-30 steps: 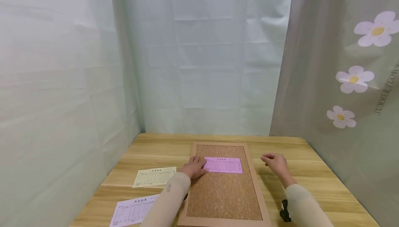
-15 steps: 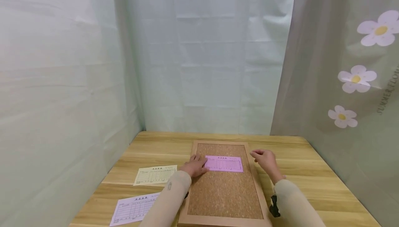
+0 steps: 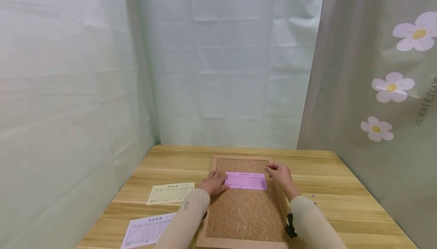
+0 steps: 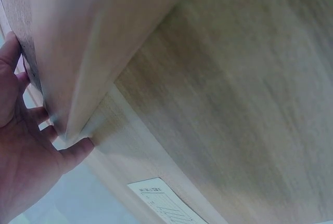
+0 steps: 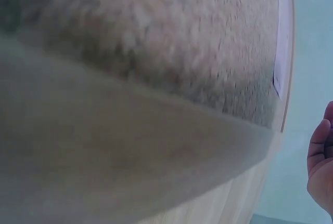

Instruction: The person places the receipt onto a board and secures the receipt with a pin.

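A pink printed slip (image 3: 247, 181) lies flat on the upper part of a wood-framed cork board (image 3: 247, 218). My left hand (image 3: 213, 183) rests over the board's left frame, its fingertips on the slip's left edge. In the left wrist view, the fingers of that hand (image 4: 31, 146) spread across the frame's edge. My right hand (image 3: 281, 177) is raised at the slip's upper right corner, thumb and forefinger brought together. Whatever may be between those fingertips is too small to make out. The right wrist view catches only part of this hand (image 5: 321, 164).
Left of the board lie a yellow slip (image 3: 170, 193) and a pale lilac slip (image 3: 146, 232) on the wooden table (image 3: 345, 211). Tiny purple bits (image 3: 313, 195) lie right of the right forearm. Curtains (image 3: 228, 63) enclose the table.
From beyond the board's right side, my right hand has moved left to the pink slip's upper right corner. Purple bits came into view behind that arm. My left hand stayed put.
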Motion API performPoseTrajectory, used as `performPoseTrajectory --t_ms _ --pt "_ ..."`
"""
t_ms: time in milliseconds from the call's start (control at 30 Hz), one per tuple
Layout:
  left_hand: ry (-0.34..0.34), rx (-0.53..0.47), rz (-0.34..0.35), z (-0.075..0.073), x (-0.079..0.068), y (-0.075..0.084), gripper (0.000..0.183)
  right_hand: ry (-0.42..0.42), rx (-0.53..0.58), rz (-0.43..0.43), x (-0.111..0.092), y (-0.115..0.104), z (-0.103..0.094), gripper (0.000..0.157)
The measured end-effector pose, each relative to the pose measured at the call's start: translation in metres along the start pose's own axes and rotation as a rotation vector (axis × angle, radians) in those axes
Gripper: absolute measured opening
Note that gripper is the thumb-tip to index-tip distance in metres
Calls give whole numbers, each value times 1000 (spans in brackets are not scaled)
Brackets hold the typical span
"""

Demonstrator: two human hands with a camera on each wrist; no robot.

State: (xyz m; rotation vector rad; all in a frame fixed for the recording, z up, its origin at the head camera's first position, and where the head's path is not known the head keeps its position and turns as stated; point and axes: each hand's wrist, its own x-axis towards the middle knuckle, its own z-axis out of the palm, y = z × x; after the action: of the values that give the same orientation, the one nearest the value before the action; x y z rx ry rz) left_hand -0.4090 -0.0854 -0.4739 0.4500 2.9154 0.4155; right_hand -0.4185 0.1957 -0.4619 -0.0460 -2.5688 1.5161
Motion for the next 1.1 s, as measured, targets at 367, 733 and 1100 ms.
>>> performPoseTrajectory --t_ms 367,733,1100 --pt "-5 0 -5 -1 0 2 59 5 -5 -4 2 -5 14 18" --pt "11 49 10 0 0 1 57 -11 9 -6 8 -5 26 16" --pt "15 32 9 2 1 -1 58 -17 10 -11 14 -6 42 15"
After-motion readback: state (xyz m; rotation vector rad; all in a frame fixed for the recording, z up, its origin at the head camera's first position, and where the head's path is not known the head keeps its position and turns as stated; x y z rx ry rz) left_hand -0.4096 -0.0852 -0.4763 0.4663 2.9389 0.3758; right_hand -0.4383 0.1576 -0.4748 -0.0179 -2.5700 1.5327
